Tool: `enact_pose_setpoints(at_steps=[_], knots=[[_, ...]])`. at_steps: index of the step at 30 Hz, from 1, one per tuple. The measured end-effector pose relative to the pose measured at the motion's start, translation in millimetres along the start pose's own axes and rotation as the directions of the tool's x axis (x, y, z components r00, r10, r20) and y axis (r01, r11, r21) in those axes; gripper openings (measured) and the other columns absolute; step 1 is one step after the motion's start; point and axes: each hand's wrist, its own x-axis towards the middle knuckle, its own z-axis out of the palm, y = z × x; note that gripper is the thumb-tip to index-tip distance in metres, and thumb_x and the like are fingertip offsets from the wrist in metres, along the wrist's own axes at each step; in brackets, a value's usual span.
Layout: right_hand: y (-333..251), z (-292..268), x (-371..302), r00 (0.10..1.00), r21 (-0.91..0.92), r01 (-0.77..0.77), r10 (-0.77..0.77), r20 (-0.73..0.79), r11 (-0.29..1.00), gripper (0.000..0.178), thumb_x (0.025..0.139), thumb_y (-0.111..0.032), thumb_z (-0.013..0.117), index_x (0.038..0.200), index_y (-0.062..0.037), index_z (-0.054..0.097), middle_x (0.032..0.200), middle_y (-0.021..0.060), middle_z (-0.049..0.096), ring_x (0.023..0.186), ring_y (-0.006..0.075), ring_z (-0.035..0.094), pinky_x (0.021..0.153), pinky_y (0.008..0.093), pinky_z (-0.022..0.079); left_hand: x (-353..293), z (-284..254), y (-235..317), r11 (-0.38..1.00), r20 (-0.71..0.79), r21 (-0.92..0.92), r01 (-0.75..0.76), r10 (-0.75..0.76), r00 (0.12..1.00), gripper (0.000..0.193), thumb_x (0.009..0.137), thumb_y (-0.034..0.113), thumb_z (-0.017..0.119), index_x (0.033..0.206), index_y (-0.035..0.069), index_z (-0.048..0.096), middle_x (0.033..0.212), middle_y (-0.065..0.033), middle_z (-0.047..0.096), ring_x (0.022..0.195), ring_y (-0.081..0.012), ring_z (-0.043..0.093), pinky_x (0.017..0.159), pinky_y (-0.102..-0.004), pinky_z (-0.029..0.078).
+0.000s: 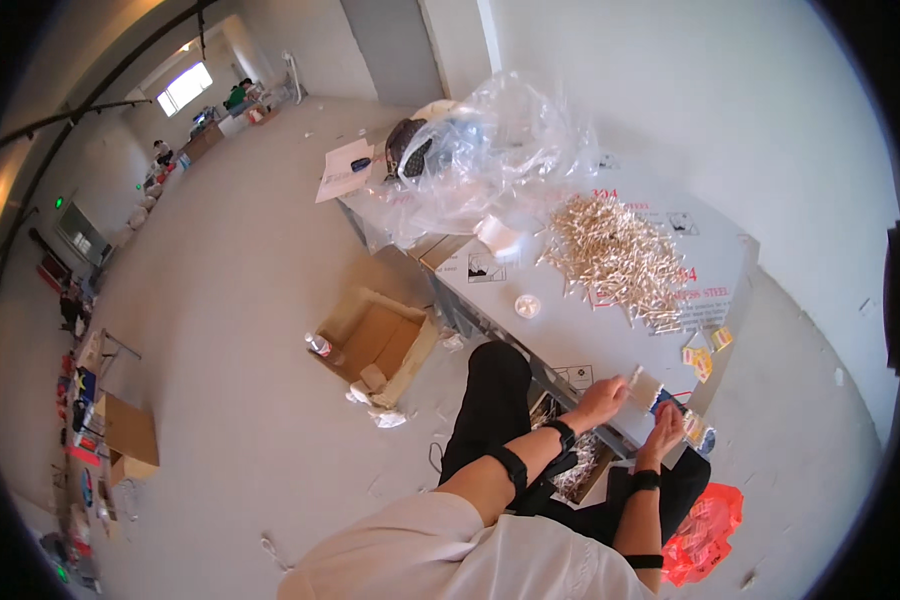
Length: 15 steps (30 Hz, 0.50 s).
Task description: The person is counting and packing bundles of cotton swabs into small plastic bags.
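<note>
A large heap of cotton swabs (620,260) lies on the table. My left hand (602,400) is at the table's near edge, its fingers closed in a pinch at the side of a small, pale, flat bundle (646,386) that looks like cotton swabs laid side by side. Close to its right, my right hand (663,434) has its fingers drawn together beside a dark blue piece (668,402); what they hold is hidden. Yellow-and-white packets (702,360) lie beyond the hands. A small round tub (527,306) stands left of the heap.
Clear plastic bags (510,140) cover the table's far end, near a white stack (497,237). An open carton (385,345) holding a bottle (318,344) sits on the floor at left. Below my hands is a box of swabs (576,478); a red bag (705,535) lies at right.
</note>
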Motion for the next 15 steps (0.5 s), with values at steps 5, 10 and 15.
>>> enact_pose_setpoints(at_steps=[5, 10, 15], knots=[[-29, 5, -30, 0.989, -0.079, -0.099, 0.089, -0.119, 0.992, 0.015, 0.093, -0.011, 0.060, 0.097, 0.0017, 0.067, 0.085, 0.0014, 0.064, 0.075, 0.0092, 0.058, 0.067, 0.0227, 0.048, -27, 0, 4, 0.992, 0.127, 0.070, -0.104, 0.095, 0.987, 0.019, 0.082, 0.014, 0.060, 0.093, -0.001, 0.063, 0.092, -0.0241, 0.065, 0.092, -0.0409, 0.062, 0.078, -0.0484, 0.049], [-44, -20, -46, 0.993, -0.334, -0.116, 0.103, -0.055, 0.936, 0.014, 0.090, -0.006, 0.061, 0.096, 0.0034, 0.069, 0.081, 0.0039, 0.067, 0.070, 0.0109, 0.059, 0.062, 0.0251, 0.048, -27, -6, 8, 0.960, 0.388, 0.203, -0.192, 0.101, 0.916, 0.021, 0.075, 0.015, 0.060, 0.085, -0.003, 0.065, 0.091, -0.0297, 0.064, 0.094, -0.0447, 0.063, 0.082, -0.0510, 0.050], [-45, -11, -51, 0.997, -0.509, -0.045, 0.074, 0.037, 0.860, 0.017, 0.083, -0.011, 0.061, 0.085, 0.0020, 0.072, 0.072, 0.0087, 0.069, 0.065, 0.0155, 0.063, 0.060, 0.0306, 0.050, -33, -17, -3, 0.894, 0.394, 0.349, -0.279, 0.130, 0.910, 0.033, 0.079, 0.024, 0.070, 0.103, 0.002, 0.063, 0.108, -0.0222, 0.065, 0.102, -0.0415, 0.062, 0.087, -0.0495, 0.050]])
